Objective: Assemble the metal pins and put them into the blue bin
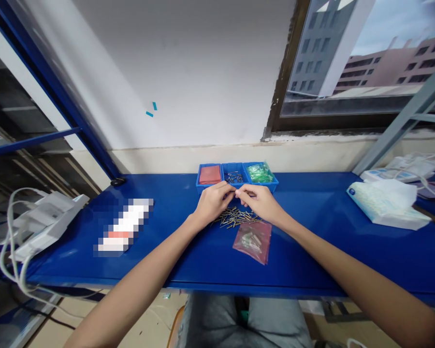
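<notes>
My left hand (214, 199) and my right hand (256, 199) meet at their fingertips above a pile of thin metal pieces (235, 218). The fingers of both are pinched together, and whatever they hold is too small to make out. Just beyond them stand three joined blue bins: the left one holds red bags (210, 175), the middle one (234, 177) small metal parts, the right one green plastic packets (260, 172). Nearer me than the pile, a pinkish clear bag (252, 241) with small pieces inside lies flat on the blue table (304, 256).
A tissue pack (387, 205) lies at the right, with white devices and cables (402, 166) behind it. At the left edge are a white power strip and cables (49, 222). A blurred-out white item (125, 227) lies left of my left forearm. Wall and window rise behind.
</notes>
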A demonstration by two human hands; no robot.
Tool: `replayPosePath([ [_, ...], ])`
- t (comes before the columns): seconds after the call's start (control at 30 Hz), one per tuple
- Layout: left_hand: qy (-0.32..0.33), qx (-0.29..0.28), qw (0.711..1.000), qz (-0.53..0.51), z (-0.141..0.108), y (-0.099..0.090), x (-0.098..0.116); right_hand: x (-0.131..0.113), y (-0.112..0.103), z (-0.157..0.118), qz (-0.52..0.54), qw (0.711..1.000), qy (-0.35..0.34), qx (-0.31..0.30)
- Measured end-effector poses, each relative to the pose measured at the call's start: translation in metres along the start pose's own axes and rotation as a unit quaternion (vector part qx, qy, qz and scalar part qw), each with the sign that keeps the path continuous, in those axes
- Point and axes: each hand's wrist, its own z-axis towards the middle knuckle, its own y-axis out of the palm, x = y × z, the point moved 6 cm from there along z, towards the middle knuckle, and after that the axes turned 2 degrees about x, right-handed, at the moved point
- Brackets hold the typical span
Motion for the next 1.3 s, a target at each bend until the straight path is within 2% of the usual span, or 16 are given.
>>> replayPosePath([
  [0.17, -0.028, 0.032, 0.997, -0.067, 0.002, -0.001, -0.001, 0.009, -0.008, 0.003, -0.020, 0.999, 0.015, 0.025],
  [0.37, -0.107, 0.032, 0.974, -0.199, 0.002, 0.006, -0.001, 0.020, 0.007, 0.003, -0.013, 0.999, 0.001, -0.034],
  [0.47, -0.121, 0.040, 0.965, -0.229, 0.002, 0.007, -0.001, 0.022, 0.010, 0.003, -0.007, 0.999, 0.006, -0.039],
  [0.57, -0.110, 0.044, 0.971, -0.208, 0.001, 0.004, -0.001, 0.019, 0.009, 0.003, 0.006, 0.999, 0.006, -0.032],
  [0.67, -0.071, 0.043, 0.986, -0.147, 0.002, 0.002, 0.002, 0.015, 0.007, 0.002, 0.003, 1.000, 0.008, -0.017],
  [0.77, -0.030, 0.028, 0.995, -0.096, 0.001, 0.003, 0.004, 0.011, 0.005, 0.002, -0.006, 1.000, 0.008, 0.000],
  [0.93, 0.002, 0.000, 0.998, -0.055, -0.001, 0.008, 0.002, 0.010, 0.001, 0.000, -0.016, 1.000, 0.009, 0.024],
  [1.1, -0.008, -0.004, 1.000, -0.006, -0.003, 0.009, 0.000, -0.003, -0.002, -0.002, -0.097, 0.994, -0.033, 0.034],
  [1.3, -0.028, 0.027, 0.999, 0.030, -0.003, 0.005, -0.003, -0.003, -0.006, -0.001, -0.072, 0.996, -0.031, 0.030],
])
